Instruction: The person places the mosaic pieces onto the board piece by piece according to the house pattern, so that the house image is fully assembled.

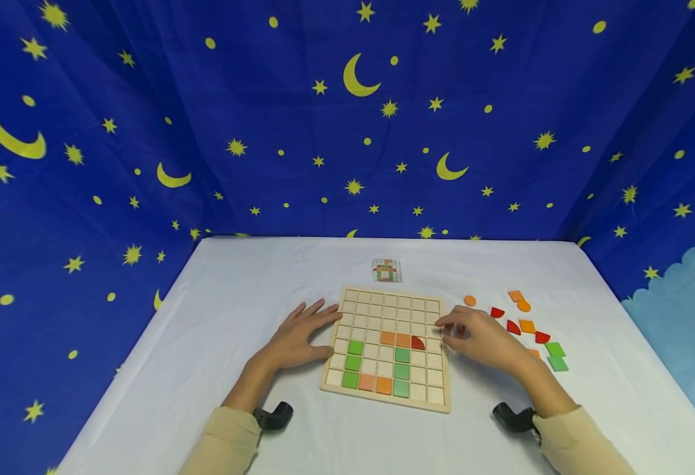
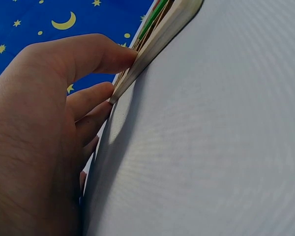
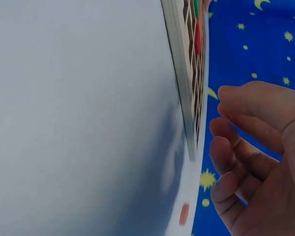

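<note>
A wooden grid board [image 1: 387, 349] lies on the white table. Green squares [image 1: 353, 363] line one column on its left, darker green squares [image 1: 402, 371] another column, with orange squares [image 1: 395, 339] and a red quarter-circle [image 1: 418, 342] above. My left hand [image 1: 297, 335] rests against the board's left edge, fingers spread; in the left wrist view, the thumb [image 2: 123, 58] touches the rim. Over the right edge hovers my right hand [image 1: 477, 335], fingers loosely bent; the right wrist view shows no piece between the fingertips [image 3: 226, 93].
Loose pieces lie right of the board: orange circles [image 1: 470, 301], red quarter-circles [image 1: 513, 327], orange squares [image 1: 527, 326] and green squares [image 1: 558, 363]. A small pattern card [image 1: 386, 270] lies behind the board. A blue star-and-moon cloth [image 1: 300, 119] hangs around the table.
</note>
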`<state>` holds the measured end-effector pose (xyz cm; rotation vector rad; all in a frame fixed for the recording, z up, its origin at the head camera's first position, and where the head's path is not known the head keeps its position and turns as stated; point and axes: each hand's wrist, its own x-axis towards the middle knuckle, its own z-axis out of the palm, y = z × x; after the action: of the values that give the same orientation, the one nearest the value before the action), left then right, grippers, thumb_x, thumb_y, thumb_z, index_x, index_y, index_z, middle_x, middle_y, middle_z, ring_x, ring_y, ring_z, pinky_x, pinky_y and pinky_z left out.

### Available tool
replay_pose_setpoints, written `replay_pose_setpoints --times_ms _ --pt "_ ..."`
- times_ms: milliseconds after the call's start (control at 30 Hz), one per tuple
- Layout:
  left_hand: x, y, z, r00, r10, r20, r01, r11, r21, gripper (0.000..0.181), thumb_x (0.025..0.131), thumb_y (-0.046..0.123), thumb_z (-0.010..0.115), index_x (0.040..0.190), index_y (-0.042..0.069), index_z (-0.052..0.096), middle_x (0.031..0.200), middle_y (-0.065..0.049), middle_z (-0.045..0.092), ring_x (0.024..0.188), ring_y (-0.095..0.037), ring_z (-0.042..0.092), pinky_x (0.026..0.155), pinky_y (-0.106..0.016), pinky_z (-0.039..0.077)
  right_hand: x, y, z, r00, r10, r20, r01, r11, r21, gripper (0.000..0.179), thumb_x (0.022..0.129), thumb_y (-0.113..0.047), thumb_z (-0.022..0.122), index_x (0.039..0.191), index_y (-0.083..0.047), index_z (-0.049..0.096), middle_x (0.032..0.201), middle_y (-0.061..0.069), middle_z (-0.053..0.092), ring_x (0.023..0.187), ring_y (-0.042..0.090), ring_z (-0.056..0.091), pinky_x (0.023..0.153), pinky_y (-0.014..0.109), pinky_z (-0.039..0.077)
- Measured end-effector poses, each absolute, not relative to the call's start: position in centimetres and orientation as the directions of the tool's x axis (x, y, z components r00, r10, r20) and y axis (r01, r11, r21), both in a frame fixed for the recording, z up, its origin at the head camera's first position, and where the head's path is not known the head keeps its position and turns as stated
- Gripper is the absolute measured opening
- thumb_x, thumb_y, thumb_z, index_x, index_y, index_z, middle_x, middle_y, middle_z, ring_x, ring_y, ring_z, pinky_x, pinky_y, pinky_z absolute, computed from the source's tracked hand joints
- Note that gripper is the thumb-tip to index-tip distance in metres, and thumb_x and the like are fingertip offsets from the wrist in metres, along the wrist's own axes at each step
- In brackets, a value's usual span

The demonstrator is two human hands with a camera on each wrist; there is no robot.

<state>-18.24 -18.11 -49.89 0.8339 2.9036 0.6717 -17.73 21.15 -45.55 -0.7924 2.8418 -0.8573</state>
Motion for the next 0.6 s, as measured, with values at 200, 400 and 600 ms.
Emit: replay_pose_setpoints --times_ms 200,400,600 --pt "-18.3 -18.2 -50.0 -0.852 0.518 0.073 0.498 0.762 0.415 0.073 0.080 0.049 0.066 0.146 0.029 0.042 0.153 0.014 0.029 0.144 -0.016 0.014 0.117 -0.041 0.004 -17.4 22.9 -45.7 -0.897 -0.439 0.058 -0.401 0.750 -0.527 0.028 0.084 -0.019 0.074 0.111 -0.015 0.071 0.089 -0.010 0.059 0.077 0.013 0.053 0.062 0.024 0.048" --pt "-18.3 -18.2 -50.0 -0.849 0.521 0.081 0.504 0.755 0.419 0.073 0.080 0.049 0.066 0.146 0.029 0.043 0.153 0.013 0.030 0.144 -0.017 0.015 0.117 -0.042 0.005 -16.9 24.7 -46.1 -0.905 -0.419 0.071 -0.395 0.769 -0.502 0.027 0.083 -0.017 0.074 0.110 -0.015 0.071 0.088 -0.010 0.058 0.077 0.012 0.052 0.062 0.024 0.046" --pt "-18.2 -18.2 -49.9 -0.851 0.519 0.081 0.501 0.756 0.422 0.073 0.080 0.048 0.067 0.146 0.029 0.043 0.153 0.013 0.030 0.144 -0.017 0.015 0.117 -0.042 0.005 -16.0 26.6 -46.2 -0.917 -0.389 0.084 -0.377 0.779 -0.502 0.028 0.082 -0.014 0.075 0.110 -0.015 0.071 0.089 -0.011 0.060 0.075 0.011 0.051 0.060 0.023 0.045"
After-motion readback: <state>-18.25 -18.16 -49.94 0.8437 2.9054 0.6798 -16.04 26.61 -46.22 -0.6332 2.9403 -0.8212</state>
